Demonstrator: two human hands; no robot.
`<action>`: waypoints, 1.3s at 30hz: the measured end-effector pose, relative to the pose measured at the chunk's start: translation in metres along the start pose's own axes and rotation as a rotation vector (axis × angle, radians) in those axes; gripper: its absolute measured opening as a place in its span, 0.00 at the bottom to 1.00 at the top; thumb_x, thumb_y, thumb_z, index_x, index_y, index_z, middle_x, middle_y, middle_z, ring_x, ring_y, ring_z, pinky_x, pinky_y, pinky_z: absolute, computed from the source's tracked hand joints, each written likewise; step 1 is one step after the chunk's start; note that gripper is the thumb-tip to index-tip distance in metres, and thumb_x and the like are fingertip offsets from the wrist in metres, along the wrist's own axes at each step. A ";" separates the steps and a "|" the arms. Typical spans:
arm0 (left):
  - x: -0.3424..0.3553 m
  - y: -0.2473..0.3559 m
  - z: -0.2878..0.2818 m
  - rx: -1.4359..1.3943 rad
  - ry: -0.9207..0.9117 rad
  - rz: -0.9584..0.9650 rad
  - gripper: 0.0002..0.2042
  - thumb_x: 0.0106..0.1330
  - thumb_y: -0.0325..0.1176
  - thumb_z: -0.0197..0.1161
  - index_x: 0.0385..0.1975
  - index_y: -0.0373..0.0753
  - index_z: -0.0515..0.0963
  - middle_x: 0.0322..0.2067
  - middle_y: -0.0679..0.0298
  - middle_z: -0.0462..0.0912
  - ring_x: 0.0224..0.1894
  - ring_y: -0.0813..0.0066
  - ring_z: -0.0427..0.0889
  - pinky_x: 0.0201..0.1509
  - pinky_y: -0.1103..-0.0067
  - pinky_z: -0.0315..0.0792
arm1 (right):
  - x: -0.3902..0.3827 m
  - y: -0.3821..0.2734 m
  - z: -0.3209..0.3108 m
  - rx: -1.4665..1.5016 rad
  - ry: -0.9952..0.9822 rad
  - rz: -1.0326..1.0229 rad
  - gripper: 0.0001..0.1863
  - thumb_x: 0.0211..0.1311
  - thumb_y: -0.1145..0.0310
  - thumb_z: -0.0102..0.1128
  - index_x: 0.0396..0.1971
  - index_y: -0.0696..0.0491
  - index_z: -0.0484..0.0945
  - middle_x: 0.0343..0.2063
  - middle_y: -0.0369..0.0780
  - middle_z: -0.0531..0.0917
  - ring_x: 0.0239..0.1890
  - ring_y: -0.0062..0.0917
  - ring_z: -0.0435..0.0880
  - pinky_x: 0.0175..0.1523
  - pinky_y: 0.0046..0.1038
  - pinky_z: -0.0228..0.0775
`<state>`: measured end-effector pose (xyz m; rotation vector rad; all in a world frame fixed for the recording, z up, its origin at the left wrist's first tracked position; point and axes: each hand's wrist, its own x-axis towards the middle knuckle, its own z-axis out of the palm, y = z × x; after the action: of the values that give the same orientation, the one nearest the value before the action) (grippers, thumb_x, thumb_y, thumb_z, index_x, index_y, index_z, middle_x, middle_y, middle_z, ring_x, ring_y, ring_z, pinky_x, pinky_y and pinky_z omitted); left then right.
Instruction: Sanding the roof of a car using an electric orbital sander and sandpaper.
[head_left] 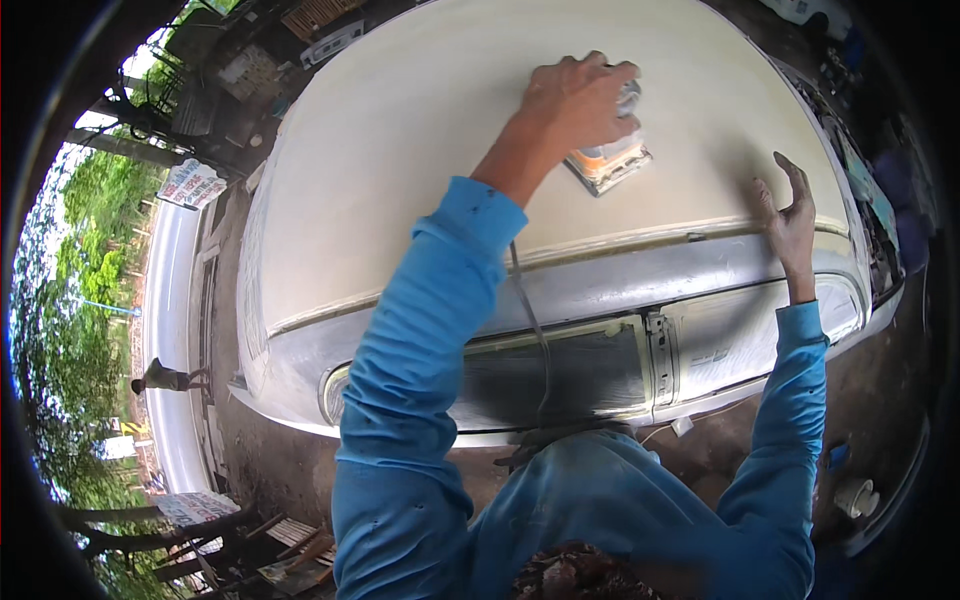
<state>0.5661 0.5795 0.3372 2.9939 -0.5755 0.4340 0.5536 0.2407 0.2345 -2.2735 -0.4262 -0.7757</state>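
Observation:
My left hand (pixel 570 105) is wrapped over the top of a power sander (pixel 612 162) with an orange and grey body and a flat, dusty pad. The pad rests on the cream-coloured roof (pixel 400 150) of a vehicle, right of its middle. A grey hose or cord (pixel 532 325) hangs over the roof's near edge and runs down toward my body. Farther right, my right hand (pixel 793 225) hovers by the roof's near right edge, fingers apart and nothing in them. Dust coats its fingers.
Masked side windows (pixel 555 370) and a grey roof rail (pixel 620 275) lie between me and the roof. A person (pixel 165 376) walks by a roadway (pixel 175 300) at far left. White spool-like thing (pixel 856 497) sits on the ground at right. Scrap wood (pixel 300 550) lies lower left.

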 end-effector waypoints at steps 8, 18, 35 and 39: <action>-0.109 -0.134 -0.030 0.043 0.041 -0.172 0.36 0.54 0.44 0.74 0.64 0.47 0.68 0.55 0.55 0.79 0.54 0.52 0.79 0.59 0.65 0.73 | -0.047 0.062 -0.024 -0.018 0.086 0.123 0.16 0.69 0.63 0.61 0.45 0.61 0.80 0.39 0.45 0.81 0.42 0.28 0.80 0.49 0.27 0.72; -0.294 -0.299 -0.055 -0.532 0.176 -0.569 0.36 0.52 0.34 0.75 0.63 0.39 0.69 0.42 0.58 0.83 0.44 0.67 0.83 0.51 0.74 0.76 | -0.058 0.104 -0.026 0.052 -0.075 0.147 0.17 0.73 0.63 0.54 0.40 0.67 0.76 0.34 0.43 0.81 0.39 0.25 0.77 0.50 0.24 0.68; -0.289 -0.263 -0.055 -0.169 0.206 -0.622 0.22 0.51 0.37 0.74 0.47 0.42 0.81 0.38 0.58 0.85 0.41 0.65 0.85 0.47 0.72 0.76 | -0.075 0.159 -0.028 -0.185 -0.025 0.117 0.22 0.76 0.62 0.47 0.57 0.63 0.75 0.51 0.47 0.82 0.55 0.32 0.79 0.64 0.27 0.64; -0.217 -0.215 -0.042 -0.136 0.194 -0.404 0.22 0.50 0.36 0.75 0.47 0.42 0.81 0.37 0.60 0.86 0.39 0.64 0.86 0.46 0.72 0.77 | -0.069 0.138 -0.023 -0.058 -0.014 0.106 0.20 0.73 0.62 0.52 0.51 0.65 0.79 0.46 0.48 0.83 0.51 0.31 0.80 0.61 0.26 0.66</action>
<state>0.4417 0.8605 0.3141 2.7903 0.0179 0.6111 0.5595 0.1208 0.1346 -2.3361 -0.2900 -0.7267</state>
